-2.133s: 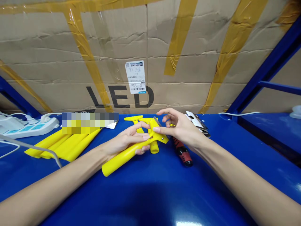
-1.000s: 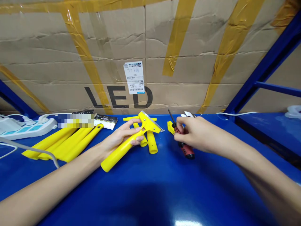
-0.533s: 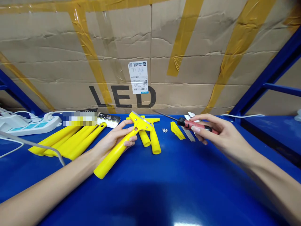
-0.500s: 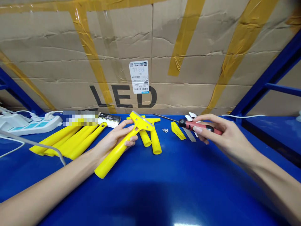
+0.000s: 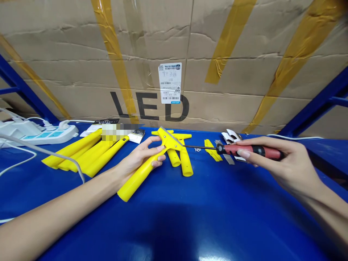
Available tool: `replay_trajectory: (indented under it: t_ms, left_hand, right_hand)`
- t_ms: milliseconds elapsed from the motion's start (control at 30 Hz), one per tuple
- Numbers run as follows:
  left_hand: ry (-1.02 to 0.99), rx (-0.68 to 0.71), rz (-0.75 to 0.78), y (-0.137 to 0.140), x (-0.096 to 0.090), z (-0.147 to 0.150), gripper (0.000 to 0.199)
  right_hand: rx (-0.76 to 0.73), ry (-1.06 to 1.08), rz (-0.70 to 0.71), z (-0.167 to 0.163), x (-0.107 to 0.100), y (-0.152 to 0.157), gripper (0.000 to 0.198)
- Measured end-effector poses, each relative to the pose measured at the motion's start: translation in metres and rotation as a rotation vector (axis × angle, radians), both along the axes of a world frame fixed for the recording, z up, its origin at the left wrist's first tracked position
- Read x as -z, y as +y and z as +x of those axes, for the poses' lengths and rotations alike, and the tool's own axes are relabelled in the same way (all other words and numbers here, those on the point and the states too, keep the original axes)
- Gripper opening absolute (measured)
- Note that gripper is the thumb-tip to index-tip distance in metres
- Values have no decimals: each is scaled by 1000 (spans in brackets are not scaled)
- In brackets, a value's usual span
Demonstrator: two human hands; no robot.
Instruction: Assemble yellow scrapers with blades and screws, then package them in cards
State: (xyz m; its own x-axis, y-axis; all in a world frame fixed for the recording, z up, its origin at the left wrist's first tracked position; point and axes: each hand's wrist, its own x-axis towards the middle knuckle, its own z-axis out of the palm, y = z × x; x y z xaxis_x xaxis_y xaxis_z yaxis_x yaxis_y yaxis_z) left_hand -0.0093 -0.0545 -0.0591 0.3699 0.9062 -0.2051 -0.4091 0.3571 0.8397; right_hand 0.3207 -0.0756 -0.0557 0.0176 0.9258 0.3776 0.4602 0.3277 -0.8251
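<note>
My left hand (image 5: 148,154) is closed around the neck of a yellow scraper (image 5: 140,175), whose head carries a metal blade and two small screws. The scraper is tilted, with its hollow handle end toward me. In my right hand (image 5: 274,156) is a screwdriver (image 5: 252,150) with a red and black grip, its shaft pointing left. The tip is close to the scraper's head; whether it touches cannot be made out. Behind the scraper lie two yellow scraper handles (image 5: 187,165). Several small screws (image 5: 198,149) lie near the shaft, beside yellow plastic clamp pieces (image 5: 213,150) and a flat metal blade (image 5: 228,158).
Several yellow scraper handles (image 5: 108,156) lie at the left, near a white power strip (image 5: 54,135) with cables. White and dark packaging (image 5: 231,137) is behind my right hand. A large taped cardboard box (image 5: 152,54) stands along the back of the blue table (image 5: 174,224).
The screwdriver has swung from slanting up to nearly level, its tip now beside the scraper head. My left hand keeps its grip on the scraper. The whole view has shifted slightly.
</note>
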Motion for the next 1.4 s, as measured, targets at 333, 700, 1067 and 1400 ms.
replay_trajectory:
  t_ms: [333,700,1067,1400]
  left_hand:
    - [-63,13,41,-1,9,3,31]
    - [92,-2,140,-7,-1,15,37]
    - [161,-17,204,-15,-4,36,38]
    - [157,-116,172,-19,-4,47,43]
  right_hand:
    - [-3,-45,-21,-12,3,-2,35]
    - [71,-208,228,-15,-10,-7,32]
    - [62,23,52,7,-23,-6,36]
    - [-150,57,-2,12,-22,-4,32]
